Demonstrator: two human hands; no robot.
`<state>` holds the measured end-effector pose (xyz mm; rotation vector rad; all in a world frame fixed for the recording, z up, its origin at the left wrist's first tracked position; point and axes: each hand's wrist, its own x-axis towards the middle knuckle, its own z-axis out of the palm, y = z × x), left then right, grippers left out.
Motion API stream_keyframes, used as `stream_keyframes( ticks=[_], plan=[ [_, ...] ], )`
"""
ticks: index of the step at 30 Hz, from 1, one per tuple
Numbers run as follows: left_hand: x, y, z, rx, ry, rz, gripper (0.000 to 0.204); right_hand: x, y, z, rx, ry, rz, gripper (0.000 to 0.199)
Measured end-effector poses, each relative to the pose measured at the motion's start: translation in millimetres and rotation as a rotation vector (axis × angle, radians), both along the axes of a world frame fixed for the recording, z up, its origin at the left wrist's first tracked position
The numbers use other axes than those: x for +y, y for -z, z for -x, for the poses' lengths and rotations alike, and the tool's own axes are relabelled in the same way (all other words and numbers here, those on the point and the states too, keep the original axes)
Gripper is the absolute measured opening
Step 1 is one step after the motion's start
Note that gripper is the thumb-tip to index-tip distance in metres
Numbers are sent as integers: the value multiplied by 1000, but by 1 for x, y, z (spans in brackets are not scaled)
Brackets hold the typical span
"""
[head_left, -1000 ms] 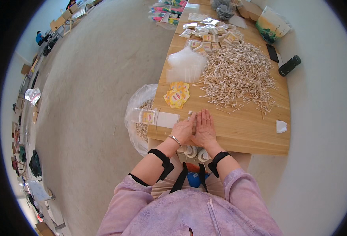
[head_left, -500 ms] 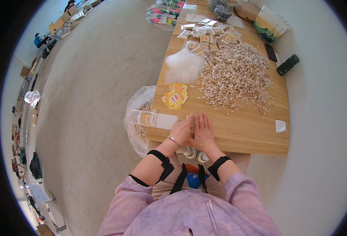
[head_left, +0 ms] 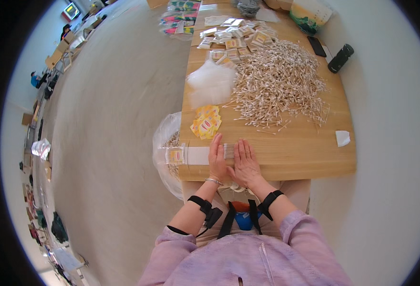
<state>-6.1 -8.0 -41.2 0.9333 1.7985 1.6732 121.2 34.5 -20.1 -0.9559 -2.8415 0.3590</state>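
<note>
Near the table's front edge, a small row of cotton swabs [head_left: 229,151] lies side by side between my two hands. My left hand [head_left: 217,161] stands on the left of the row with its fingers stretched out and together. On the other side, my right hand [head_left: 245,164] lies with straight fingers, its edge against the swabs. Both are open, pressing from the sides rather than gripping. A white strip [head_left: 198,156] runs left from my left hand. At its far end, a clear bag with a yellow label card [head_left: 175,155] sits at the table's left edge.
A large heap of cotton swabs [head_left: 279,83] covers the table's middle. Yellow cards [head_left: 206,122], clear plastic bags [head_left: 211,83] and filled packets [head_left: 238,40] lie to its left and behind. A dark bottle [head_left: 341,58] and phone [head_left: 316,46] are at right. A swab-filled plastic sack [head_left: 160,157] stands lower left.
My left hand has straightened and swung upright, and the gap between the hands has widened, so more of the swab row shows. The whole view has shifted slightly.
</note>
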Motion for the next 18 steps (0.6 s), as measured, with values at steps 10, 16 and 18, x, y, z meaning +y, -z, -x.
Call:
stream_keyframes(
  ticks=[10,16,18],
  plan=[
    [-7,-3,5,-433,8,-118,43,-20,1,24,-19,58,4,78],
    [-34,-12,38,-318,-14,-55,43,-52,2,67,-84,61,74,77],
    [-45,-13,52,-284,-56,-48,43,-59,-2,84,-95,37,100,77]
  ],
)
